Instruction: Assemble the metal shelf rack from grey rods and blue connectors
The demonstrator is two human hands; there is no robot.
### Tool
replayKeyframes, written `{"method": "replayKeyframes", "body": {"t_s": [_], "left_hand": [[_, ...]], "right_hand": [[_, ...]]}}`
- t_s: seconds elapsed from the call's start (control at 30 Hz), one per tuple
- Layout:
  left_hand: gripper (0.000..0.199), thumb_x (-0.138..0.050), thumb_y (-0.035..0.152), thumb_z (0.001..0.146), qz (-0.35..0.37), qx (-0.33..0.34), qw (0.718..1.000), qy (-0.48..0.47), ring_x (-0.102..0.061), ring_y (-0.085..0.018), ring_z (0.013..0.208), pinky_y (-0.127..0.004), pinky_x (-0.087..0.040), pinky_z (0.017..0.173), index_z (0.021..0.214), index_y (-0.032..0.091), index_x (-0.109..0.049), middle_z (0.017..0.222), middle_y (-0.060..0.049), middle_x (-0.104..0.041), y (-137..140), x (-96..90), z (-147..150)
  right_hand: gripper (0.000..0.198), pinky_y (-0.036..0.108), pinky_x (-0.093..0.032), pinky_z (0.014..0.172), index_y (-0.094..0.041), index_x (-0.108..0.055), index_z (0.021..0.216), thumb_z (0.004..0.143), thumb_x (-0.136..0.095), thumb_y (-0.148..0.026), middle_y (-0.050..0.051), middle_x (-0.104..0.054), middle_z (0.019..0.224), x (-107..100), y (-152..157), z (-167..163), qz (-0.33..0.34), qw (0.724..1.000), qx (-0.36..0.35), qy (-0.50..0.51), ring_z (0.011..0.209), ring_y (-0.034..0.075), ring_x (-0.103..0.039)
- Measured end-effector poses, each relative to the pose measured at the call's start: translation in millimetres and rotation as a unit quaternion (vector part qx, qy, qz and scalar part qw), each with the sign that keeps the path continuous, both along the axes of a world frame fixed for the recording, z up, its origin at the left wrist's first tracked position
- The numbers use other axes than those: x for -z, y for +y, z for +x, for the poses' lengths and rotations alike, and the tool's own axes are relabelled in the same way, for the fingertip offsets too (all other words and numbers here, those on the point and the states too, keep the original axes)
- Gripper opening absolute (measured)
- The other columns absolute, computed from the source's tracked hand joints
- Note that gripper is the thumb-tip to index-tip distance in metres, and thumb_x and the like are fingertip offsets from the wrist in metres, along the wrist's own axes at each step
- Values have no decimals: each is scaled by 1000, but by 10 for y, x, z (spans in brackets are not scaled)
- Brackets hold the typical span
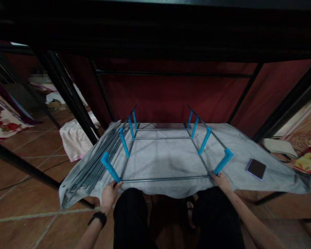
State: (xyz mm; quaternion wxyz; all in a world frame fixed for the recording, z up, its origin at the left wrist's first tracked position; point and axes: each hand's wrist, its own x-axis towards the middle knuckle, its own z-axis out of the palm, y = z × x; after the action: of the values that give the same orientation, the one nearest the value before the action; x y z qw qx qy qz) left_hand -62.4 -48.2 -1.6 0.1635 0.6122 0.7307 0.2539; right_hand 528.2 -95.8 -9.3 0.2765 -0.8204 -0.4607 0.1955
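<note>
Currently pinching rod frame (162,138) with blue posts (123,141) at both near corners, left hand (110,194) on its left, right hand (221,181) on its right (both touching, neither nearer). Lies straight ahead on grey cloth (160,159), with long axis apparently running away from both hands. Sits between loose rods (100,159) at left and phone (256,168) at right.
</note>
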Motion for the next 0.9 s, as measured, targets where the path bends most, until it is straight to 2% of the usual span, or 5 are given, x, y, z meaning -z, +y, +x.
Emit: {"method": "replayKeyframes", "body": {"t_s": [0.13,0.33,0.57,0.77,0.9], "left_hand": [[27,-53,42,79,-3,32,999,-20,-65,-22,71,-28,-43,64,71,18,-64,70,-5,-70,-12,-40,-34],[18,-58,28,78,-16,13,999,-33,-60,-18,66,-25,-38,61,66,15,-62,63,-3,-64,-30,-71,-19],[15,-63,23,75,-17,7,999,-31,-54,-15,63,-25,-33,60,64,13,-61,61,-2,-60,-28,-44,-45],[26,-61,32,78,-18,17,999,-28,-50,-13,59,-25,-30,57,59,15,-58,55,1,-53,-34,-86,-65],[34,-58,42,81,-14,19,999,-26,-51,-13,59,-24,-29,55,61,14,-59,55,0,-55,-8,-24,-89]], "right_hand": [[40,28,-40,61,-20,-57,59,74,-45,-56,4,-62,59,23,3,56,2,999,-33,3,64,21,-60],[46,30,-43,64,-18,-63,71,75,-42,-59,9,-66,67,172,18,163,-13,999,-31,-19,70,24,-63],[47,32,-45,68,-17,-66,69,74,-44,-58,11,-69,68,173,13,208,-32,998,-52,-12,75,27,-66],[47,35,-47,69,-18,-66,74,73,-44,-59,13,-71,73,178,9,204,-21,998,-52,-20,77,31,-67],[47,38,-48,69,-19,-64,66,70,-46,-62,15,-70,70,241,41,251,-23,999,-29,-20,75,33,-67]]}}
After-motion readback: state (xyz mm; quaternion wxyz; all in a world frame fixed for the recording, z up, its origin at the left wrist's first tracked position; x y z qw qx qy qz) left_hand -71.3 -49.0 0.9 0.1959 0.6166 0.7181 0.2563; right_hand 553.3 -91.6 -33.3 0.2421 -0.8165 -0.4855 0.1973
